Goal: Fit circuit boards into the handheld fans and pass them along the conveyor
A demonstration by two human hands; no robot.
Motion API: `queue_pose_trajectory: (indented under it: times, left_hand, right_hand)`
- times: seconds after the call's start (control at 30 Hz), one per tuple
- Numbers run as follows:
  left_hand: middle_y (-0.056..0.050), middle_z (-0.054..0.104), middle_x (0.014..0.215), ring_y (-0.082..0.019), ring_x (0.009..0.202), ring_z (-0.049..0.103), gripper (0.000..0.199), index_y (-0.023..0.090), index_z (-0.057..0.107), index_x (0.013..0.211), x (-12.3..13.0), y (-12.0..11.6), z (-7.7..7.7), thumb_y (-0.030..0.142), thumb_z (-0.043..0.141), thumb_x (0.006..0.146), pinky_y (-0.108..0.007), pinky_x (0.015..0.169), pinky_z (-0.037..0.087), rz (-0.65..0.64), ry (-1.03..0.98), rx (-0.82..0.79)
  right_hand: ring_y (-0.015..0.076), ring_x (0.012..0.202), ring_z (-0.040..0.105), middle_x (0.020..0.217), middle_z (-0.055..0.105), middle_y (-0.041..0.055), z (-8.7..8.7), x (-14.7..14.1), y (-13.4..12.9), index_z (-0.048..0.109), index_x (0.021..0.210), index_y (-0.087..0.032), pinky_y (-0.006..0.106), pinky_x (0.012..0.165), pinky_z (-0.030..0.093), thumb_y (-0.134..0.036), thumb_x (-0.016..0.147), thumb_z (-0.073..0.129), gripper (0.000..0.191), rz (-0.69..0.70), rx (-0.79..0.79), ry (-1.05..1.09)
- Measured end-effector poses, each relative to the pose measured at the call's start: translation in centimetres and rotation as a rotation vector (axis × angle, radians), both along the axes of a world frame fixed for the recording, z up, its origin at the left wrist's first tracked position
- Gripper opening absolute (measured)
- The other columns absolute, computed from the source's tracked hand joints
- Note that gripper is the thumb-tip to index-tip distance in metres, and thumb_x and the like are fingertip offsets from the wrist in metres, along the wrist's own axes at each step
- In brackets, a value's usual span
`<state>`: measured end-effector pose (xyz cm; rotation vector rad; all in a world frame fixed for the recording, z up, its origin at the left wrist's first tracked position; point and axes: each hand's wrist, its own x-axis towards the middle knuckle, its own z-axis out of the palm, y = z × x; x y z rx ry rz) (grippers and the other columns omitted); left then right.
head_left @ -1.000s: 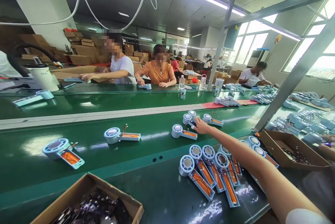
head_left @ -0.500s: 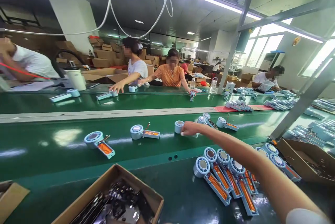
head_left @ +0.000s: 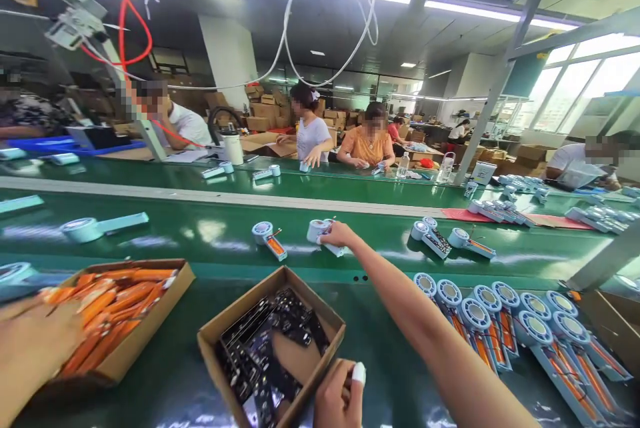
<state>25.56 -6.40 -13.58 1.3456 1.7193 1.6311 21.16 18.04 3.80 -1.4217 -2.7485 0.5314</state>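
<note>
My right hand [head_left: 336, 235] reaches out over the green belt, its fingers closed on a pale blue handheld fan [head_left: 316, 231] with a round head. Part of that fan's handle shows below the fingers. Low in the middle, my left hand [head_left: 340, 396] has its fingers curled and a white cover on the thumb; whatever it may hold is hidden. It is beside a cardboard box [head_left: 207, 348] of dark circuit boards [head_left: 265, 361]. Another fan [head_left: 270, 239], with orange in its open handle, lies just left of my right hand.
A co-worker's blurred hand [head_left: 40, 341] is over a box of orange-wrapped parts [head_left: 125, 308] at left. Several open fans [head_left: 475, 315] lie grouped at right. More fans [head_left: 430, 236] rest on the belt. A metal post [head_left: 607, 248] rises at right; people sit opposite.
The view has turned left, bringing the orange parts box and a co-worker's hand into sight. My right hand is at a spot farther left along the belt. My left hand now shows.
</note>
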Motion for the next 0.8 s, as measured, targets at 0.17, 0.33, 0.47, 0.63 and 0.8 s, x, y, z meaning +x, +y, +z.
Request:
queue_pose_trajectory:
  times: [0.17, 0.33, 0.47, 0.63, 0.8]
  left_hand:
    - [-0.003, 0.067, 0.07, -0.016, 0.058, 0.061, 0.046, 0.021, 0.069, 0.087, 0.3, -2.0, 4.6, 0.057, 0.044, 0.096, -0.023, 0.053, 0.048, -0.131, -0.033, -0.011]
    - [-0.005, 0.073, 0.082, -0.021, 0.073, 0.069, 0.038, 0.024, 0.068, 0.094, -5.7, -2.2, 10.6, 0.041, 0.034, 0.1, -0.028, 0.069, 0.054, -0.117, 0.38, -0.193]
    - [-0.014, 0.074, 0.114, -0.029, 0.107, 0.069, 0.034, 0.02, 0.07, 0.106, -12.1, 1.9, 12.3, 0.016, 0.04, 0.088, -0.042, 0.093, 0.051, -0.046, 0.705, -0.43]
    - [-0.011, 0.077, 0.099, -0.031, 0.104, 0.069, 0.015, 0.024, 0.071, 0.077, -14.8, 5.5, 10.9, 0.019, 0.06, 0.068, -0.041, 0.095, 0.051, -0.17, 0.785, -0.413]
    - [-0.011, 0.078, 0.101, -0.031, 0.102, 0.07, 0.019, 0.026, 0.071, 0.081, -15.0, 5.3, 11.7, 0.037, 0.056, 0.077, -0.041, 0.095, 0.052, -0.162, 0.719, -0.27]
  right_hand:
    - [0.03, 0.102, 0.063, 0.105, 0.068, 0.0123, 0.0, 6.9, -6.9, 0.069, 0.102, -0.014, 0.036, 0.082, 0.05, -0.032, 0.093, 0.06, 0.022, -0.031, 0.12, 0.06]
    - [0.0313, 0.106, 0.061, 0.116, 0.063, 0.0163, -3.8, 13.2, -15.3, 0.07, 0.103, -0.016, 0.036, 0.087, 0.047, -0.028, 0.088, 0.059, 0.023, -0.153, 0.227, 0.094]
    - [0.0336, 0.109, 0.062, 0.121, 0.062, 0.0201, -7.7, 15.7, -18.3, 0.071, 0.106, -0.014, 0.04, 0.091, 0.05, -0.022, 0.088, 0.058, 0.024, -0.233, 0.251, 0.053]
    - [0.0406, 0.12, 0.058, 0.138, 0.055, 0.0207, -11.8, 19.6, -19.4, 0.068, 0.115, -0.019, 0.053, 0.096, 0.052, -0.027, 0.082, 0.071, 0.034, -0.193, 0.424, 0.236]
    - [0.0394, 0.136, 0.047, 0.146, 0.049, 0.0161, -11.3, 24.2, -21.0, 0.061, 0.126, -0.023, 0.058, 0.104, 0.048, -0.019, 0.085, 0.063, 0.042, -0.116, 0.483, 0.432]
